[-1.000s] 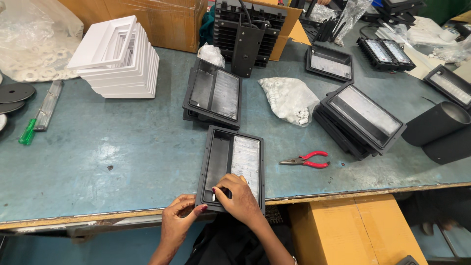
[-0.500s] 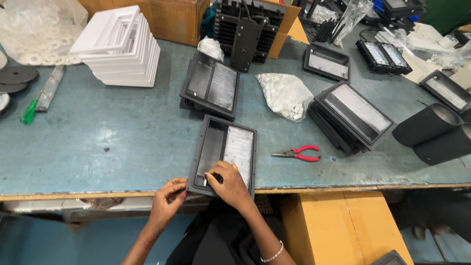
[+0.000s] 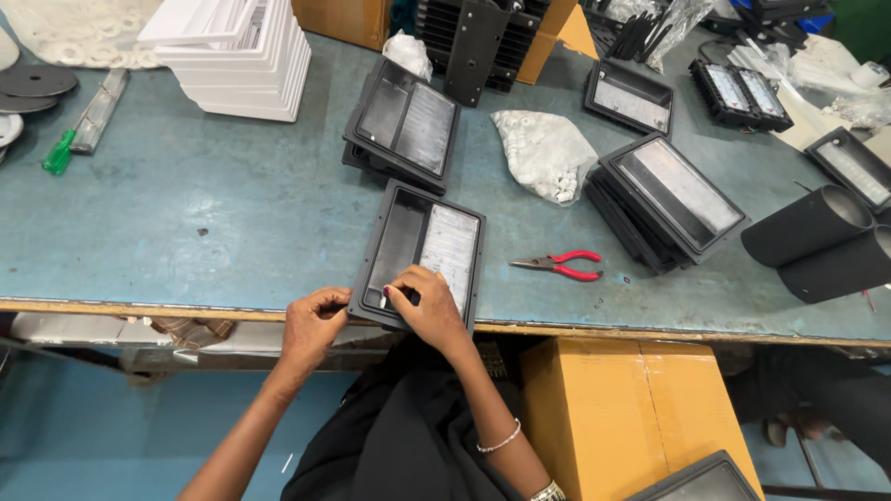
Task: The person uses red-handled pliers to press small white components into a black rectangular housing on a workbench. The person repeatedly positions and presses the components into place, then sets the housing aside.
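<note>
Both hands are on the black housing (image 3: 422, 255) at the near edge of the counter (image 3: 232, 223): the left hand (image 3: 314, 320) pinches its near left corner in a narrow grip, while the right hand (image 3: 429, 301) lies curled on the lower end with fingertips pressed inside the open tray, clasping nothing I can make out. Red pliers (image 3: 563, 264) lie just to its right, a second housing (image 3: 404, 122) beyond it, and a bag of white parts (image 3: 543, 153) farther back.

Wearing black clothing below the counter (image 3: 232, 213) edge; going bare-armed, no sleeves showing; wearing a thin silvery bangle at the right hand (image 3: 429, 306) wrist, a second band nearer the elbow; left hand (image 3: 314, 325) unadorned.
</note>
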